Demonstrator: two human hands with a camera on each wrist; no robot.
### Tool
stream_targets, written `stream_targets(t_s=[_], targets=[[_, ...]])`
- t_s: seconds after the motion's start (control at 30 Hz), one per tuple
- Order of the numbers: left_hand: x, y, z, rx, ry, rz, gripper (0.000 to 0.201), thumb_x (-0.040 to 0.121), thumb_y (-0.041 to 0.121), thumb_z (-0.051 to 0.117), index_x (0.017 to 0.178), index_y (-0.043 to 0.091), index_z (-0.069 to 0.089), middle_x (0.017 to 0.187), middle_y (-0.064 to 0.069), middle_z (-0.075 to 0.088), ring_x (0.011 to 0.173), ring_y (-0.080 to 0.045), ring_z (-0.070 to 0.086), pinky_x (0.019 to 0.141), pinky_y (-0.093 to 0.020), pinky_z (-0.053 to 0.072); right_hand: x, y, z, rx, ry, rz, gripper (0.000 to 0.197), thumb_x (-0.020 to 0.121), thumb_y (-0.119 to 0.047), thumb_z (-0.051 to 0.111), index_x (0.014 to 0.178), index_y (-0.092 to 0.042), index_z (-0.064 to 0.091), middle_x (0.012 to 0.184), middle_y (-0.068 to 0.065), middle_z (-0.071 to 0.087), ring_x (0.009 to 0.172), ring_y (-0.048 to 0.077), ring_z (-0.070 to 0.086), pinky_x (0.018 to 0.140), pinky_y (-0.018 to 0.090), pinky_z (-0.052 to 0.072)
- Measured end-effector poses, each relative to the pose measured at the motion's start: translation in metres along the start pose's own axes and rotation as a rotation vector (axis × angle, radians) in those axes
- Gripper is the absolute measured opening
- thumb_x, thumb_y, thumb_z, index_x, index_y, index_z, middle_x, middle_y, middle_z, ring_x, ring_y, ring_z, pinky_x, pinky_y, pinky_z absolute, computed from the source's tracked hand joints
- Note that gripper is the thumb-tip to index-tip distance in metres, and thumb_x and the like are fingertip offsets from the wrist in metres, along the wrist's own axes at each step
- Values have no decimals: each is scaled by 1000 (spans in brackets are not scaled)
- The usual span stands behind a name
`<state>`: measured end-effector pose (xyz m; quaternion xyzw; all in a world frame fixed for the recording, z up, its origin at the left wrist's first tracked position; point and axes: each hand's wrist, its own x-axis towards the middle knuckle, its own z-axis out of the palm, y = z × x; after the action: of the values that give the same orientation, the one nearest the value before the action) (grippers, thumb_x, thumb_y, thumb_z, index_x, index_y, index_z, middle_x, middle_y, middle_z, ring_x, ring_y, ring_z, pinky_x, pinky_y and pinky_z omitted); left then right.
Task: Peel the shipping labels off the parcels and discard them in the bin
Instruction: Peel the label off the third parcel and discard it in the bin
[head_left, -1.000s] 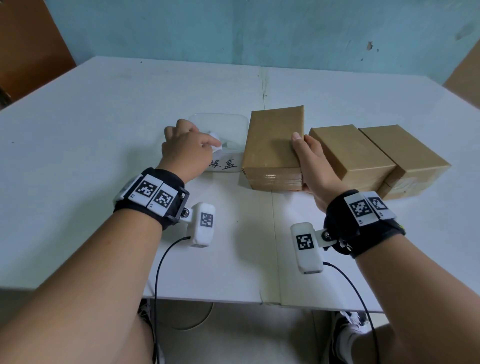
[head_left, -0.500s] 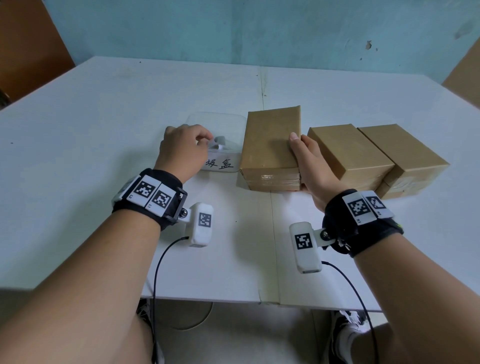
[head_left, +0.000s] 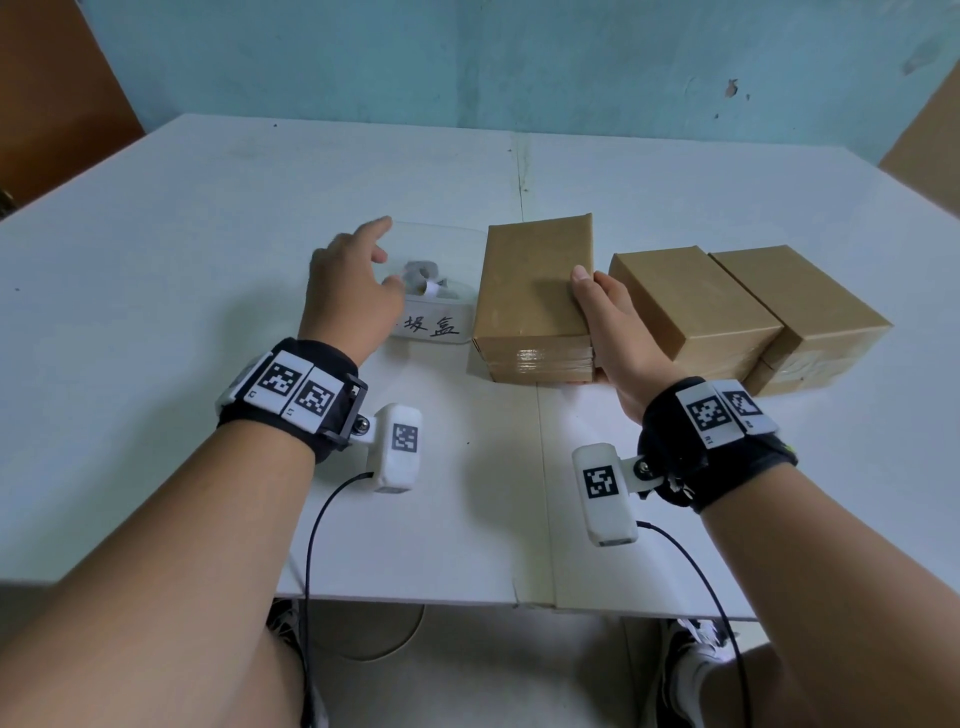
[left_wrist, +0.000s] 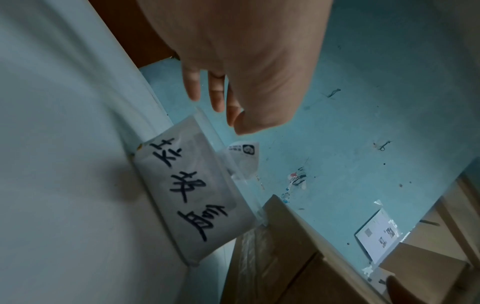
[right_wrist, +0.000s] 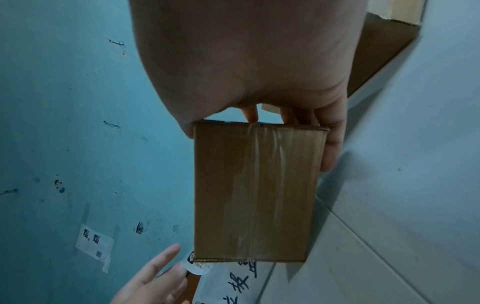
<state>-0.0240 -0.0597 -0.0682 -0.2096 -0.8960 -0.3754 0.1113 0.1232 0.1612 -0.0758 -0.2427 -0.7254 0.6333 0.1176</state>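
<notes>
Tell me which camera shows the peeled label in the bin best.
The left wrist view: the curled label sits unobstructed above the bin's rim, print visible. The head view shows it small among other scraps; the right wrist view shows it partly hidden behind the parcel.

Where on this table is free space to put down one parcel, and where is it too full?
Free: the wide bare table left of the bin, and the near strip in front of the parcels. Crowded: the middle row, where bin, held parcel, right hand and two more parcels sit close together.
</notes>
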Motion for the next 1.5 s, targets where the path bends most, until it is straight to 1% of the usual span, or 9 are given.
stream_targets(t_s=[0.17, 0.37, 0.57, 0.8, 0.9, 1.0, 1.13, 1.33, 1.5], targets=[[-4, 16, -5, -48, 172, 98, 26, 90, 10, 51, 108, 22, 66, 101, 5, 65, 92, -19, 60, 88, -43, 52, 0, -1, 1, 1, 7, -8, 124, 64, -90, 53, 167, -25, 24, 156, 1, 51, 140, 23, 55, 119, 53, 44], [-25, 39, -6, -10, -84, 256, 27, 85, 11, 53, 80, 26, 75, 62, 13, 64, 56, -9, 57, 62, -27, 52, -2, -1, 1, -4, 10, 4, 122, 65, -89, 53, 166, -28, 25, 155, 1, 52, 139, 24, 55, 118, 54, 45], [-30, 42, -2, 158, -256, 211, 35, 92, 13, 50, 105, 28, 79, 104, 6, 76, 94, -21, 66, 85, -33, 55, -1, -1, 0, 2, 4, 12, 121, 65, -89, 54, 166, -28, 25, 154, 1, 53, 138, 24, 56, 118, 55, 45], [-24, 29, 11, 148, -341, 181, 41, 95, 16, 47, 126, 32, 69, 131, -3, 66, 83, -19, 60, 79, -29, 50, 0, 0, 0, -10, 1, 15, 121, 65, -90, 53, 166, -29, 24, 155, 2, 53, 138, 25, 57, 117, 55, 46], [-22, 30, 14, 66, -370, 127, 33, 100, 16, 45, 120, 23, 70, 127, 3, 66, 98, -14, 61, 85, -28, 47, -1, -1, 0, -5, -2, 27, 113, 74, -86, 54, 166, -28, 25, 154, 2, 53, 136, 24, 58, 117, 54, 47], [-19, 37, 15, -203, -422, -61, 29, 104, 38, 42, 99, 20, 65, 96, 6, 61, 85, -11, 55, 83, -28, 39, -3, -2, 0, 40, -30, 34, 84, 96, -70, 55, 165, -30, 28, 149, 1, 56, 127, 21, 62, 111, 50, 52], [-20, 50, 17, -590, -545, -290, 83, 74, 82, 58, 137, 29, 54, 129, 11, 65, 120, -13, 61, 107, -43, 45, -9, -5, 2, 105, -110, 15, 64, 105, -50, 58, 161, -33, 32, 137, -2, 64, 120, 22, 68, 108, 51, 56], [-28, 56, 25, -792, -568, -307, 84, 87, 32, 78, 151, 47, 26, 131, 15, 63, 115, -10, 66, 94, -40, 56, -14, -6, 7, 168, -139, 19, 81, 84, -58, 61, 158, -36, 36, 140, -4, 62, 122, 26, 69, 108, 59, 55], [-29, 55, 11, -813, -755, -250, 104, 79, 19, 80, 151, 59, 16, 127, 7, 69, 120, -21, 65, 98, -50, 49, -10, -5, 3, 221, -112, 13, 67, 88, -57, 53, 150, -33, 48, 138, -1, 67, 122, 23, 68, 110, 63, 51]])
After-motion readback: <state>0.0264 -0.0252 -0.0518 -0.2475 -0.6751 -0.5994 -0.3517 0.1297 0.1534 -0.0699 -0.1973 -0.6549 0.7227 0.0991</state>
